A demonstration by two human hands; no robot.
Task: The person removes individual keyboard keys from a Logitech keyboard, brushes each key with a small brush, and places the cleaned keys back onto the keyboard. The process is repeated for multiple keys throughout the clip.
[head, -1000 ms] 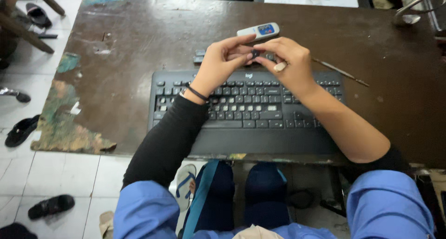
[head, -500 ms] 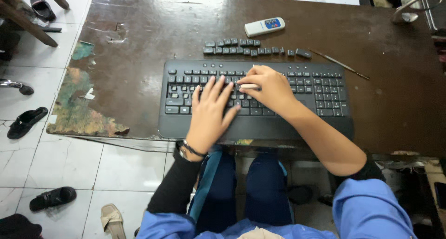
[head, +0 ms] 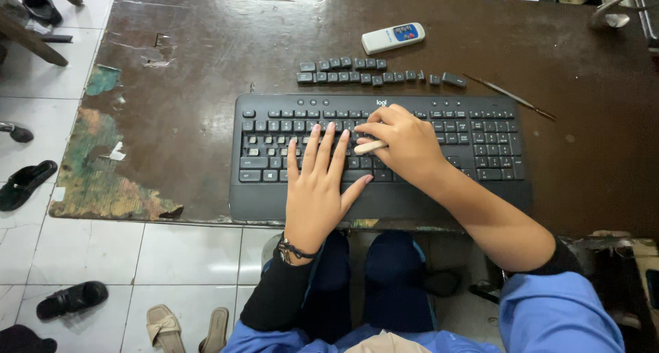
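A black keyboard (head: 377, 154) is seen in the centre of the frame, lying flat on a worn dark brown table (head: 206, 85) with its long side running left to right. Several sockets in its left-middle rows are bare, pale stubs showing where caps are missing. The left hand (head: 317, 188) is laid flat on the keyboard's middle, fingers spread wide and straight, nothing gripped. The right hand (head: 405, 144) is placed just to the right of it, fingers curled narrowly around a small pale tool (head: 369, 146), whose tip is pointed left toward the left hand's fingertips. Above the keyboard, a row of loose dark keycaps (head: 371, 72) is laid out on the table. Higher still, a white remote (head: 392, 37) with a blue panel is seen. At upper right, a thin metal pick (head: 508, 96) lies slanted
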